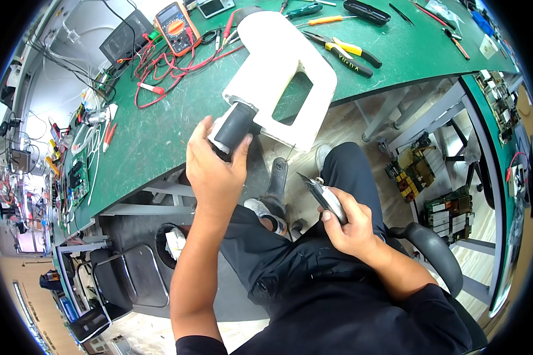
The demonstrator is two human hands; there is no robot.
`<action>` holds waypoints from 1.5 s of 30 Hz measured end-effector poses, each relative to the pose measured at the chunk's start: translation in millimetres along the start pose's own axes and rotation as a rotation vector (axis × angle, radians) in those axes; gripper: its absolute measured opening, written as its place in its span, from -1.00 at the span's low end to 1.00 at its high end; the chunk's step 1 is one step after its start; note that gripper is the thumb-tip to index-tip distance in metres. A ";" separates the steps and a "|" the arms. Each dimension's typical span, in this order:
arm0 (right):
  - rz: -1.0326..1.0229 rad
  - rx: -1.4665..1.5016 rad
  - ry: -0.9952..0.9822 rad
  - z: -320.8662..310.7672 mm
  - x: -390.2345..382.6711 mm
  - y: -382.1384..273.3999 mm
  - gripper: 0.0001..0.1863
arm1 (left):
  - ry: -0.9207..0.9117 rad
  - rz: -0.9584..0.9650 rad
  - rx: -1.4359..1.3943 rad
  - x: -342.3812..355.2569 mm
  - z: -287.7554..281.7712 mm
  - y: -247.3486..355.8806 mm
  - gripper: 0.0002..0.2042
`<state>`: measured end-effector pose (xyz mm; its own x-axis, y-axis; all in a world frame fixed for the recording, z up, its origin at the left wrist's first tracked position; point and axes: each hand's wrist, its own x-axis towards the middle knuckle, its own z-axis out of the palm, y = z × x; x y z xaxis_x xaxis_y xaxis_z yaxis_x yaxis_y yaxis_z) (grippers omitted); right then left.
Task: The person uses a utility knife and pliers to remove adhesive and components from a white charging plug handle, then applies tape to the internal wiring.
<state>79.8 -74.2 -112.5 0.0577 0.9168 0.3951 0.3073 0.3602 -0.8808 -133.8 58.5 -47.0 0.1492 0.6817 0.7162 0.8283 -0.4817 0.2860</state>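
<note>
The white housing (272, 50) extended, long axis outward, over the edge of the counter (154, 139) from the nearer left hand (215, 168), clasping its black cylinder (233, 128), while the right hand (350, 223), apart, gripped a black-and-silver tool (327, 198).

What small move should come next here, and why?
I'd probably raise the black-and-silver tool in the right hand toward the white housing, with the left hand steadying the black cylinder at its end. The tool is apart from the housing, its tip pointing up and left, and the left hand grips the cylinder.
</note>
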 end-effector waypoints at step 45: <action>-0.439 -0.322 0.115 8.3 127.3 -39.6 -0.62 | -0.072 -0.837 -0.653 -18.7 5.6 53.8 -0.43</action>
<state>67.2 29.7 -29.5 -0.0438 0.6610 0.7491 0.5995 0.6172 -0.5096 -89.0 22.9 -48.5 -0.2846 0.9534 0.1004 0.2347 -0.0322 0.9715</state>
